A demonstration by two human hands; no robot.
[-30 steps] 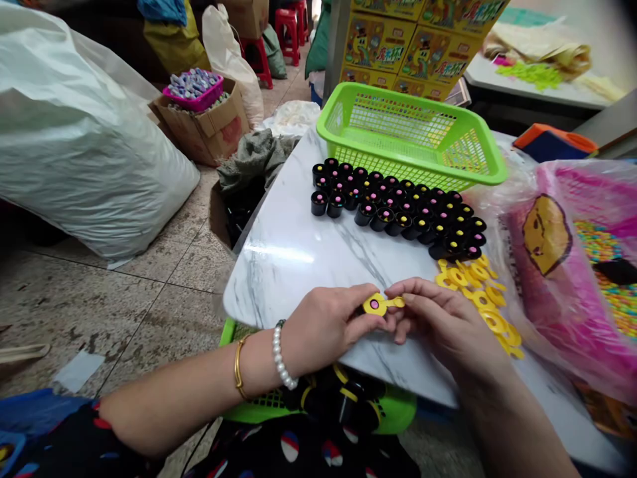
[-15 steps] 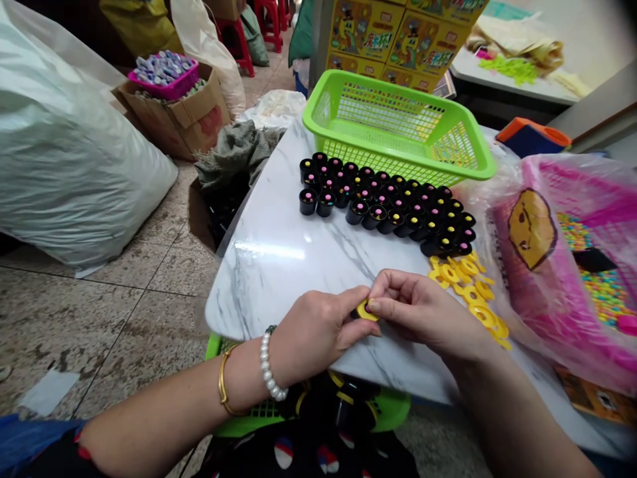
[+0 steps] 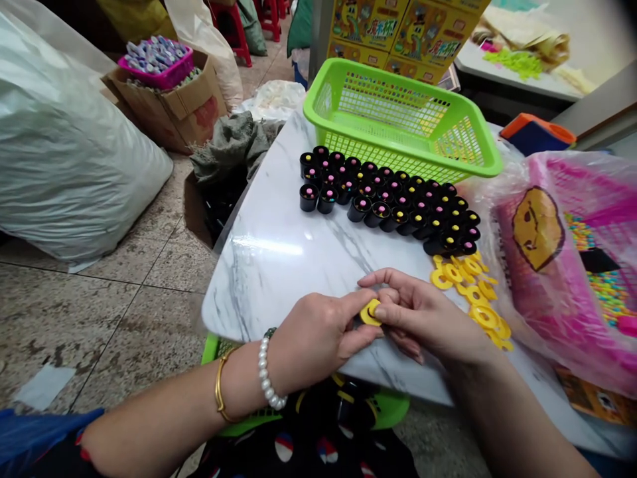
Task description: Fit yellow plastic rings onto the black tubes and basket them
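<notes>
Over the front part of the marble-patterned table, my left hand [image 3: 321, 328] pinches a yellow ring [image 3: 369, 313] between thumb and forefinger. A dark centre shows in the ring; whatever lies behind it is hidden by my fingers. My right hand [image 3: 415, 309] meets it from the right, its thumb pressed on the ring's edge, the forefinger lifted and the other fingers curled underneath. Beside my right hand lies a loose pile of yellow rings [image 3: 480, 299]. Beyond both hands stand rows of small black cups [image 3: 381, 212], upright, with pink or yellow pieces showing inside.
A green basket [image 3: 398, 156] stands behind the cups. At right, a pink basket [image 3: 522, 318] in clear plastic holds small coloured beads [image 3: 604, 292]. Below the table edge, another green basket [image 3: 393, 411] holds black cups with yellow rings. A large white sack [image 3: 74, 153] stands left.
The yellow ring has turned more face-up between my hands. My right thumb has shifted onto its edge, and my right forefinger has lifted away. The whole view has shifted slightly.
</notes>
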